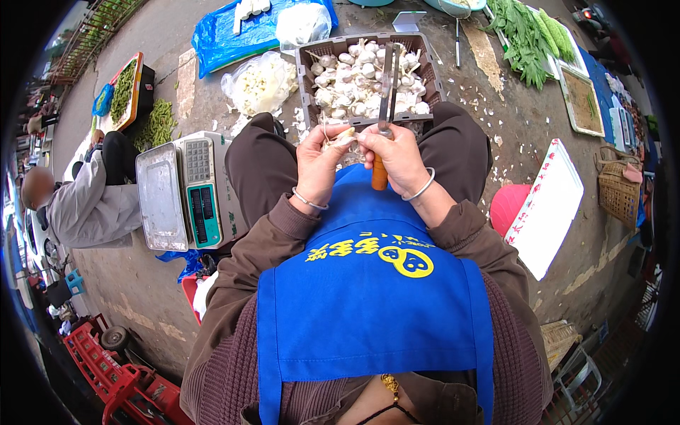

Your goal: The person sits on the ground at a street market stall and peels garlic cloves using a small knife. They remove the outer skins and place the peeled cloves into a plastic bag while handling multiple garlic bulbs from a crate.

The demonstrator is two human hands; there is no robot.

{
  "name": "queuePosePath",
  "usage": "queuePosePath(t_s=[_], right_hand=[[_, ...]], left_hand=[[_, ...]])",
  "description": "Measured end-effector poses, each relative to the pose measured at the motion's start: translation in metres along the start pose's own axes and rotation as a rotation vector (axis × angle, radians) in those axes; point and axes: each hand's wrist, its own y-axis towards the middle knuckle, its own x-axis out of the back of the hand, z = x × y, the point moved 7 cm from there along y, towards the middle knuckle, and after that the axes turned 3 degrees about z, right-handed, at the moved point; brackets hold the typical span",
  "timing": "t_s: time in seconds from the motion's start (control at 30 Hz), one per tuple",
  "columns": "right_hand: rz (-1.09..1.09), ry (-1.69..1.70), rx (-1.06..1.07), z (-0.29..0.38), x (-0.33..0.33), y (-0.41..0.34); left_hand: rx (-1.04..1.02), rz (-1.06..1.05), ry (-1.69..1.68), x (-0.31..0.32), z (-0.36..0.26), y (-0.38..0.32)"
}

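Between the fingers of my left hand (317,164) is a partly peeled garlic piece (341,139) with a dry stem. My right hand (393,156) is closed around the orange wooden handle of a peeler-like tool (379,172); its two long metal strips point away from me. The right thumb and forefinger touch the garlic's skin. Just beyond both hands, a grey-brown plastic crate (305,87) holds many garlic bulbs (348,79). To its left, peeled garlic cloves (260,82) lie in a clear plastic bag.
A digital scale (204,186) stands at my left, near a seated person (95,196). Blue plastic sheeting (223,32) lies ahead. Leafy greens (523,42) are at the far right. A white foam lid (547,212) leans by a pink object (507,207). Garlic skins litter the ground.
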Motion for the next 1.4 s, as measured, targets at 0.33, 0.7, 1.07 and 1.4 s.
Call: queuePosePath(t_s=[0.33, 0.7, 1.07, 1.4], right_hand=[[0.017, -0.388, -0.104, -0.025, 0.021, -0.004], [0.036, -0.071, 0.102, 0.018, 0.002, 0.0], [0.092, 0.039, 0.116, 0.015, -0.005, -0.005], [0.018, -0.143, 0.102, 0.011, 0.002, -0.003]], left_hand=[[0.174, 0.236, -0.424, -0.008, 0.005, 0.005], [0.161, 0.21, -0.202, -0.012, 0.004, -0.001], [0.376, 0.301, -0.529, -0.026, 0.018, -0.006], [0.157, 0.151, -0.086, -0.012, 0.004, -0.003]])
